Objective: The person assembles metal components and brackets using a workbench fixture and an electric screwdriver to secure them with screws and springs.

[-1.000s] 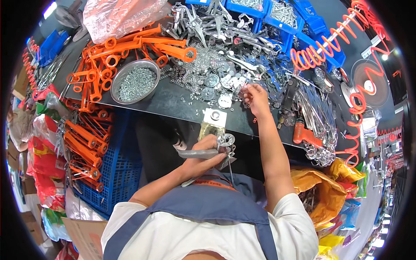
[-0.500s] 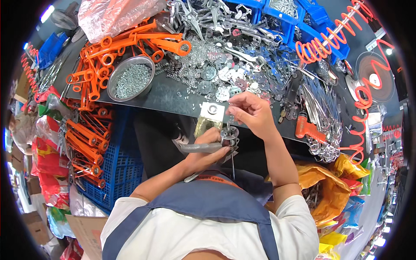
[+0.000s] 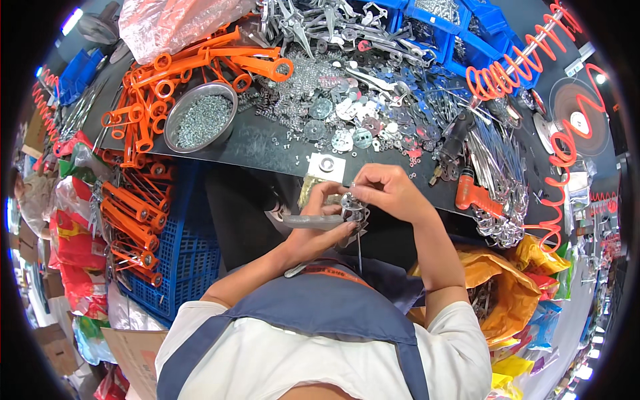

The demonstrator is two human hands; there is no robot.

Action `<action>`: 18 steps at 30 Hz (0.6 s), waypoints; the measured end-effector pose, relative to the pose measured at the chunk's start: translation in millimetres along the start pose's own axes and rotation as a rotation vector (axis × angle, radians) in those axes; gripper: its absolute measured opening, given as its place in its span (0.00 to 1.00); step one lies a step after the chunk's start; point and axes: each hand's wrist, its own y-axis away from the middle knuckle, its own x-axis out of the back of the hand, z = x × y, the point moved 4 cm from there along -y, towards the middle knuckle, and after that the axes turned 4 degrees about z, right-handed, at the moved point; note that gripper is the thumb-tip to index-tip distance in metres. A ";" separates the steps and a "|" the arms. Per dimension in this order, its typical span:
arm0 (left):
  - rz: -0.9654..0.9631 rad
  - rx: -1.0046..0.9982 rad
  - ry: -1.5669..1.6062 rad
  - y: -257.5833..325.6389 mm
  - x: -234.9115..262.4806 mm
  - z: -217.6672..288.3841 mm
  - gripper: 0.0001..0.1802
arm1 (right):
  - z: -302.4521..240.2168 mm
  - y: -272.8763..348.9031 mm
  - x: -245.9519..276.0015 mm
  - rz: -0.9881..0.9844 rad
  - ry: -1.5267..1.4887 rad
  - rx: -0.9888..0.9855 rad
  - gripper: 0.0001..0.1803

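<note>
You're holding a grey metal assembly (image 3: pixel 355 212) in front of your apron's bib (image 3: pixel 320 310), just short of the near edge of the counter (image 3: pixel 263 153). Its long handle (image 3: pixel 311 221) is pointing to your left, its round head is facing up, and a thin rod (image 3: pixel 360 253) is hanging below it. Your left hand (image 3: pixel 308 244) is wrapping its grip around the assembly, with the thumb lying along the near side of the head. Your right hand (image 3: pixel 393 192) is bending over the head from the right; its grip is narrowing to a pinch at the top of the head, and whether a small part is sitting between the fingertips is too hidden to tell. Just beyond your hands, a white square plate (image 3: pixel 327 165) with a dark ring is jutting over the counter's edge. Farther in, round discs (image 3: pixel 342 141) are lying loose beside a heap of springs (image 3: pixel 293 83). To the left, a metal bowl (image 3: pixel 231 112) is holding small pieces beside orange tubular parts (image 3: pixel 263 67). To the right, an orange-handled tool (image 3: pixel 475 193) is lying beside a bundle of metal rods (image 3: pixel 497 167). Blue bins (image 3: pixel 430 22) are standing at the back.
</note>
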 end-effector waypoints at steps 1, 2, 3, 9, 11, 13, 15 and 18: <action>0.003 0.000 0.000 -2.0 0.0 2.6 0.36 | -0.7 3.3 -2.3 -0.002 -0.001 0.001 0.06; 0.015 -0.158 -0.044 -3.1 -1.2 12.9 0.39 | -3.2 7.0 -1.6 0.054 -0.020 0.036 0.08; 0.028 -0.316 -0.089 -3.8 -0.8 21.7 0.42 | -5.1 10.1 -0.5 0.111 -0.039 0.070 0.11; 0.076 -0.555 -0.407 -7.7 55.7 62.7 0.24 | 24.4 32.1 18.4 0.494 -0.323 -0.024 0.17; 0.142 -0.691 -0.433 -5.8 66.1 65.0 0.23 | 28.9 30.8 9.4 0.443 -0.393 -0.116 0.16; 0.039 -0.686 -0.678 -0.8 58.1 60.6 0.22 | 26.0 22.9 1.1 0.440 -0.378 -0.117 0.13; -0.014 -0.704 -0.712 1.6 42.8 35.8 0.25 | 27.4 5.4 -7.0 0.400 -0.242 -0.147 0.11; 0.072 -0.986 -0.927 -0.3 40.4 11.1 0.27 | 30.0 -14.7 -10.7 0.409 -0.169 -0.070 0.10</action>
